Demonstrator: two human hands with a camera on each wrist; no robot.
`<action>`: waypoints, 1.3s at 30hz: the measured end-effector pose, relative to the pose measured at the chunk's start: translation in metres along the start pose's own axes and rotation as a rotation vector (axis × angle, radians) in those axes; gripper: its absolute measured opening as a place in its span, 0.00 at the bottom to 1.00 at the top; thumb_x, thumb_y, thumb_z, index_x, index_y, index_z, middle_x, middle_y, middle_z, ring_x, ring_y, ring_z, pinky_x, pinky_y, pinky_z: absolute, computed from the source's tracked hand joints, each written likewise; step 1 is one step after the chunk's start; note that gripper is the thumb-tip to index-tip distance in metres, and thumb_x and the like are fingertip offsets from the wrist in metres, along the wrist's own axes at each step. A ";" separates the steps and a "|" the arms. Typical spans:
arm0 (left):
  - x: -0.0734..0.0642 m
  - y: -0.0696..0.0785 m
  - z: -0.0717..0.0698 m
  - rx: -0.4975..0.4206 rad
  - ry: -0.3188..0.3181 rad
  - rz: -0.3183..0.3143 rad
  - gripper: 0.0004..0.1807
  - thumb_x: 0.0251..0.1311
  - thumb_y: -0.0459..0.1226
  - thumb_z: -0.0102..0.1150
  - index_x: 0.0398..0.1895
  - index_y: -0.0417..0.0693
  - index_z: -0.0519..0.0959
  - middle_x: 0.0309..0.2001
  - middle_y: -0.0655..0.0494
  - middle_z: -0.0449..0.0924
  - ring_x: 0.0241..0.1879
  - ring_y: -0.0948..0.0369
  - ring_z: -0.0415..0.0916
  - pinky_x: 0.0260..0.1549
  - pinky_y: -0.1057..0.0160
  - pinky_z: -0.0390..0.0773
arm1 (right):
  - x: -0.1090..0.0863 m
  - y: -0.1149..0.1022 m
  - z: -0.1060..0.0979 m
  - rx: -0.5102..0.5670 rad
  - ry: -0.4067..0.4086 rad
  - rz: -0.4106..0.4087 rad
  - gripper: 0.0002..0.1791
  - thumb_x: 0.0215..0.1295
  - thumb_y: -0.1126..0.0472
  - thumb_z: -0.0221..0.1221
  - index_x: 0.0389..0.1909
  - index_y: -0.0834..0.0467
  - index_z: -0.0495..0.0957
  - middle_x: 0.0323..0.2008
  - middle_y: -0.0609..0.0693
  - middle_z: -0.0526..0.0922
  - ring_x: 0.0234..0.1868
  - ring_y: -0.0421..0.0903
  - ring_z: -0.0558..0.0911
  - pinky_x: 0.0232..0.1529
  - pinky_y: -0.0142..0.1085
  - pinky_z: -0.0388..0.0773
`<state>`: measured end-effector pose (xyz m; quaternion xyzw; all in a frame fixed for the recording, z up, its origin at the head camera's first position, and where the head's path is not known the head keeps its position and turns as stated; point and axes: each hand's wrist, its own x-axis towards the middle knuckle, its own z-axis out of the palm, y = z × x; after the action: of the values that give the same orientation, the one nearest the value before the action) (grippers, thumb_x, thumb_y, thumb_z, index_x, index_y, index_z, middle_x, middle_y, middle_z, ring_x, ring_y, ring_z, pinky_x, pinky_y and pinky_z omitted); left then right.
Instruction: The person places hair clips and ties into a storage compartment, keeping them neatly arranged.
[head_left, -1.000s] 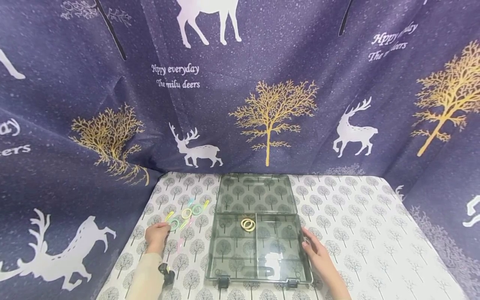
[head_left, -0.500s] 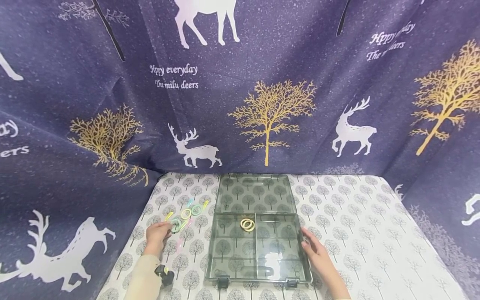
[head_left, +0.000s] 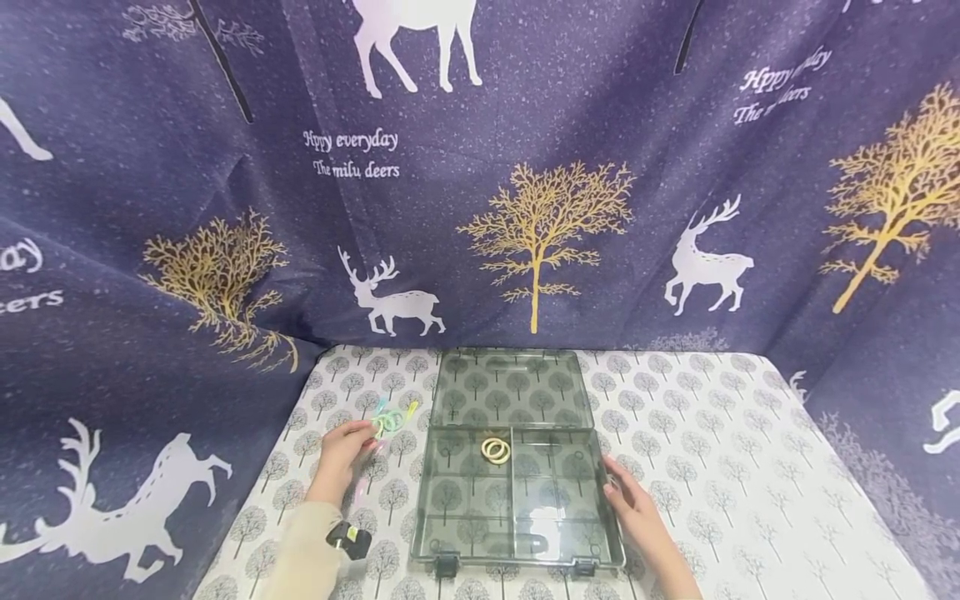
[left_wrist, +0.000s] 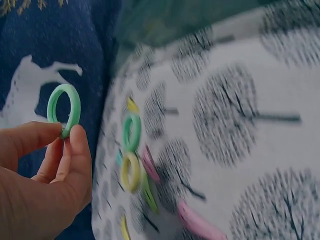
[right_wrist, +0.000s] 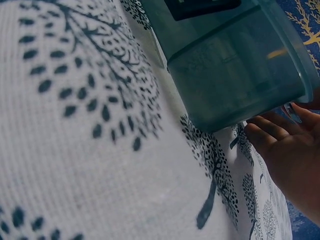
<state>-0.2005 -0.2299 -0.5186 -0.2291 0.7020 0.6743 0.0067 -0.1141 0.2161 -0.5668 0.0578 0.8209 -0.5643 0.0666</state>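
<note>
Between thumb and fingers, my left hand [head_left: 343, 454] pinches a green ring-shaped hair tie [left_wrist: 75, 107], raised above the table at the left. Beneath it lie another green hair tie [left_wrist: 126, 132], a yellow one [left_wrist: 124, 172] and several snap hair clips, including a pink clip [left_wrist: 200, 222] and a yellow-green clip [left_wrist: 148, 192]. A transparent dark-green divided box [head_left: 513, 492] stands with its lid [head_left: 513, 387] folded back. Two pale yellow hair ties [head_left: 484, 451] overlap in its left compartment. My right hand [head_left: 636, 507] touches the box's right wall with its fingers.
A tree-print cloth [head_left: 712, 467] covers the table. Behind and left hangs a dark blue curtain [head_left: 480, 250] with deer and trees. Two latches [head_left: 447, 565] project from the box's front edge.
My left hand has lifted the green hair tie and moved right and away from me, over the other hair ties. The right hand and box stay put.
</note>
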 end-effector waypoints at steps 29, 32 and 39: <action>-0.024 -0.001 0.111 -0.122 -0.307 -0.011 0.16 0.60 0.24 0.56 0.51 0.24 0.73 0.35 0.46 0.77 0.29 0.63 0.77 0.41 0.65 0.85 | 0.002 0.002 0.001 -0.036 0.019 -0.037 0.29 0.73 0.50 0.48 0.72 0.53 0.58 0.72 0.62 0.55 0.72 0.63 0.52 0.70 0.57 0.52; -0.025 -0.006 0.116 -0.086 -0.328 -0.033 0.16 0.61 0.24 0.56 0.51 0.24 0.73 0.36 0.44 0.77 0.30 0.62 0.78 0.43 0.64 0.85 | 0.002 0.003 0.001 -0.037 0.017 -0.041 0.29 0.73 0.51 0.48 0.72 0.53 0.58 0.72 0.62 0.55 0.72 0.63 0.53 0.70 0.57 0.52; -0.024 -0.013 0.127 -0.036 -0.357 -0.065 0.17 0.58 0.21 0.55 0.50 0.21 0.72 0.39 0.37 0.78 0.34 0.56 0.81 0.43 0.63 0.85 | 0.003 0.006 0.001 -0.037 0.022 -0.048 0.29 0.73 0.50 0.48 0.72 0.54 0.58 0.72 0.62 0.56 0.72 0.63 0.53 0.70 0.57 0.53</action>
<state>-0.2125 -0.1013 -0.5347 -0.1285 0.6696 0.7162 0.1490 -0.1164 0.2168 -0.5731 0.0430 0.8329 -0.5499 0.0450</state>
